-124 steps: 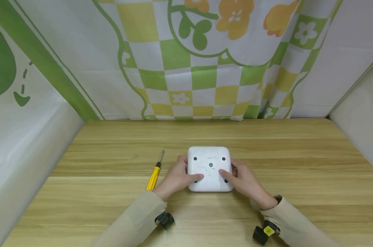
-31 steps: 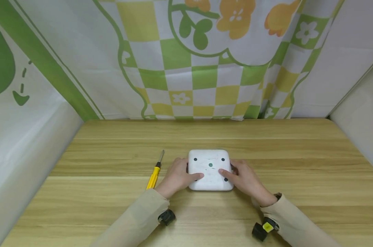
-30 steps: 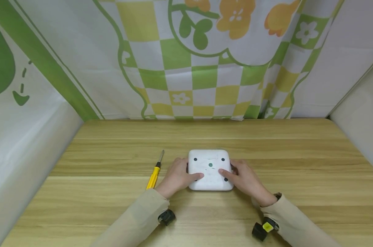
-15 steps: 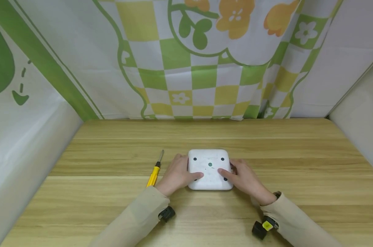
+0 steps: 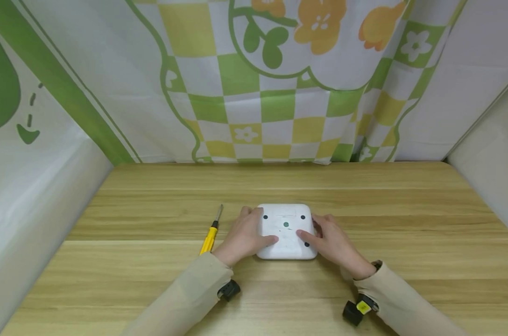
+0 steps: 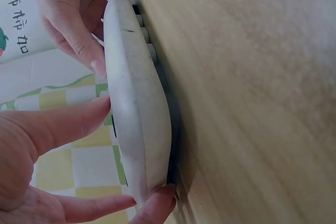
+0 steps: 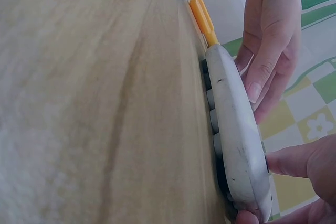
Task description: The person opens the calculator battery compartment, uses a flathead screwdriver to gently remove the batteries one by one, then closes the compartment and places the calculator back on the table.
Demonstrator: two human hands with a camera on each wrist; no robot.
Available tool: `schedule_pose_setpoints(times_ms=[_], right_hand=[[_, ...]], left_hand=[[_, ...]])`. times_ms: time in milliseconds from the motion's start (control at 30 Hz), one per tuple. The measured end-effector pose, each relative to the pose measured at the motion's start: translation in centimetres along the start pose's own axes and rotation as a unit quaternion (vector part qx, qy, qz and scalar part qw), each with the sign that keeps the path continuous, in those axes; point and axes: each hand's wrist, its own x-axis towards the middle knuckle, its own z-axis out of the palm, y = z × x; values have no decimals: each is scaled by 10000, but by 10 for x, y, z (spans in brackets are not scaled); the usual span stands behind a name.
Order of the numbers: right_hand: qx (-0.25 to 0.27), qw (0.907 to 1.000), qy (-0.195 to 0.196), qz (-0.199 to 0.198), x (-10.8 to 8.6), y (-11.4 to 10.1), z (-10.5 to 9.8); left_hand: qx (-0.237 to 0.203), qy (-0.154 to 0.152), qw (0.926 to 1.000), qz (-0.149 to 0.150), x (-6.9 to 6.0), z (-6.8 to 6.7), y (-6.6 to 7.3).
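Observation:
A white, square-cornered calculator (image 5: 285, 242) is held face down just above or on the wooden table. Its back has dark round feet and a green dot in the middle. Its keys (image 6: 151, 53) point toward the tabletop in the left wrist view. My left hand (image 5: 244, 235) grips the left side, thumb on the back and one finger over the far left corner. The right hand (image 5: 333, 241) holds the right side, its thumb on the back and other fingers at the edge or beneath, partly hidden. In the right wrist view the calculator (image 7: 239, 129) appears edge-on.
A yellow-handled screwdriver (image 5: 209, 240) lies left of the left hand, tip pointing away. The wooden table (image 5: 153, 210) meets a checkered, flowered cloth (image 5: 279, 107) at the back. White sheets stand at both sides.
My left hand's finger has shifted from the side edge up over the far left corner. The calculator tilts slightly differently than earlier. My right hand stays nearly still.

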Motion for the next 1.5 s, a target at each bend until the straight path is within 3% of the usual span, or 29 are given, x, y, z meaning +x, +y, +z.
schedule_pose_setpoints(times_ms=[500,933,1233,1500], right_hand=[[-23,10000,6,20,0,1,-1],[-83,9999,43,-45,2,0,-1],[-353,9968,279,-657,4,-1,-1],[-672,9877,513,-1316,12,-5,0]], left_hand=[[17,8,9996,270,2,1,0],[193,-129,9994,245,4,1,2],[210,-99,9995,201,5,2,2],[219,-86,9994,244,4,1,3]])
